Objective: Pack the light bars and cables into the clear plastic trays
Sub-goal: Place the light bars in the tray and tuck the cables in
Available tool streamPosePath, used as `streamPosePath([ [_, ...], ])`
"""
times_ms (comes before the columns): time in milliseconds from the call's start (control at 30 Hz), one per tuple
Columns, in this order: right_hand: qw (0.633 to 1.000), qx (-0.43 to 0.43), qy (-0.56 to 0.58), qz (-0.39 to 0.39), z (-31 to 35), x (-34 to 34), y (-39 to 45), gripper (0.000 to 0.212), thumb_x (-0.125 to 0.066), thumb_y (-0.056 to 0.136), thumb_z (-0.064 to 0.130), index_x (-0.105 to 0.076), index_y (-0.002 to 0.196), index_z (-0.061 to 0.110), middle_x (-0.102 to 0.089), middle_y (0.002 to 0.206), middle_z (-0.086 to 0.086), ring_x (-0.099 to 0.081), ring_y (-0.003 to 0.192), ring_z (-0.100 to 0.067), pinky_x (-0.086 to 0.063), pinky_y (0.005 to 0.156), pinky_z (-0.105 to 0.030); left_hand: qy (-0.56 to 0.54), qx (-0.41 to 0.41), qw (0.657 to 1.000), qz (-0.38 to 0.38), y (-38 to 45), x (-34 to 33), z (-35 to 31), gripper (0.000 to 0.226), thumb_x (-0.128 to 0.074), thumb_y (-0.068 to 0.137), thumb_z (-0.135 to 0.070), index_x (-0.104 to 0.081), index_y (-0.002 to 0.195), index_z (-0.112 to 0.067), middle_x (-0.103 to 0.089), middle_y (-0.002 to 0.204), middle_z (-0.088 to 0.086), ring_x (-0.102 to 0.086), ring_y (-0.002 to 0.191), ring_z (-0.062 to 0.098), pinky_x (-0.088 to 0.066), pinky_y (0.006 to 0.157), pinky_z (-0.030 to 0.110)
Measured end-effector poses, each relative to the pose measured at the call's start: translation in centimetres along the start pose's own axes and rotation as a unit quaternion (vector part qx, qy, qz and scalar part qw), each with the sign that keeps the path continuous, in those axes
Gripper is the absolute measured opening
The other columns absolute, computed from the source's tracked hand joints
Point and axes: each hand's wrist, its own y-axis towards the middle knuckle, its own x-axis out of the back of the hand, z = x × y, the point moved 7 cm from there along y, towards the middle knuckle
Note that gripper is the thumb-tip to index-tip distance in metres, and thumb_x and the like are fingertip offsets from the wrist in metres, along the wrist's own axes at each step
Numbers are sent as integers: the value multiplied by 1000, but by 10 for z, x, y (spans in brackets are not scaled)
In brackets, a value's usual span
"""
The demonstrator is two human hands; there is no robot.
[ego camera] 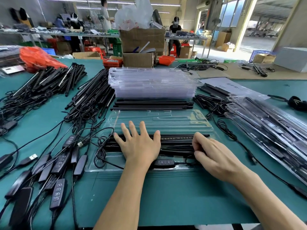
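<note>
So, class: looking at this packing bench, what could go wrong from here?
1. A cable loop hangs over the open tray's left edge; closing could pinch it.
2. The left hand presses flat while the right hand tucks cable; the light bars may shift.

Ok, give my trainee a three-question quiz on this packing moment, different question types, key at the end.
1. True or false: the left hand lies flat with spread fingers on the light bars in the open tray.
2. Where is the stack of empty trays? A) behind the open tray B) on the floor C) under the left hand
3. Fill in: the right hand's fingers are curled at the black ____ in the tray.

Key: 1 true; 2 A; 3 cables.
</note>
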Motion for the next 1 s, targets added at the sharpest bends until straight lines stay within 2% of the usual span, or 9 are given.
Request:
streamPosePath([
  [100,1000,2,-31,0,-1,1,2,22,-56,84,20,-37,78,30,-49,72,9,-45,73,-13,-33,67,-24,0,-2,1000,-1,0,0,0,76,-11,96,-69,-4,160,-27,6,167,11,17,152,35,12,116,62],
  [233,999,-19,-49,-12,-5,1,4,24,-69,85,18,-46,82,27,-48,86,12,-39,92,-15,-30,83,-30,0,-7,1000,-6,1,-1,0,76,-11,97,-68,-6,159,-26,3,168,11,15,152,35,11,116,61],
  [300,998,-25,-56,-19,-7,2,4,26,-71,84,23,-46,82,28,-47,86,11,-39,92,-16,-28,83,-31,1,-8,1000,-7,1,-1,1,75,-12,97,-68,-7,160,-27,3,168,11,15,152,35,11,116,61],
  [433,999,-32,-36,-25,-9,11,1,27,-72,78,40,-47,80,32,-51,80,11,-48,84,-9,-42,74,-31,-1,-9,1000,-10,1,-2,1,79,-11,95,-71,-8,160,-27,2,168,11,14,152,34,11,116,61],
  [533,997,-63,-2,-38,-17,17,-1,32,-71,71,57,-54,86,34,-54,84,13,-54,83,-9,-47,71,-29,-12,-7,1000,-2,-1,0,0,101,-6,80,-89,-8,159,-26,2,168,12,15,152,35,12,116,61],
  [667,995,-90,-24,-32,-24,14,-4,51,-60,71,73,-65,101,32,-56,94,20,-56,92,1,-48,78,-26,-23,-7,1000,18,-3,1,2,132,-4,54,-106,-4,160,-27,6,167,12,19,151,35,16,115,61],
  [800,991,-110,-73,-30,-23,13,-6,57,-53,76,72,-69,108,28,-54,91,20,-51,93,-2,-43,82,-25,-21,-9,1000,13,-2,1,2,122,3,63,-100,-6,160,-27,5,167,12,18,151,36,15,115,62],
  [900,987,-107,-112,-36,-16,14,-5,48,-55,78,66,-70,99,25,-55,84,16,-51,90,-10,-40,82,-28,-20,-8,1000,9,-1,0,1,110,7,73,-92,-7,160,-27,3,167,12,17,151,35,14,115,61],
  [1000,986,-134,-92,-22,-20,12,-4,34,-66,82,57,-63,99,27,-50,84,16,-47,91,-11,-36,83,-28,-23,-9,1000,6,0,-1,1,101,7,80,-86,-8,160,-27,2,167,12,16,152,35,15,115,61],
])
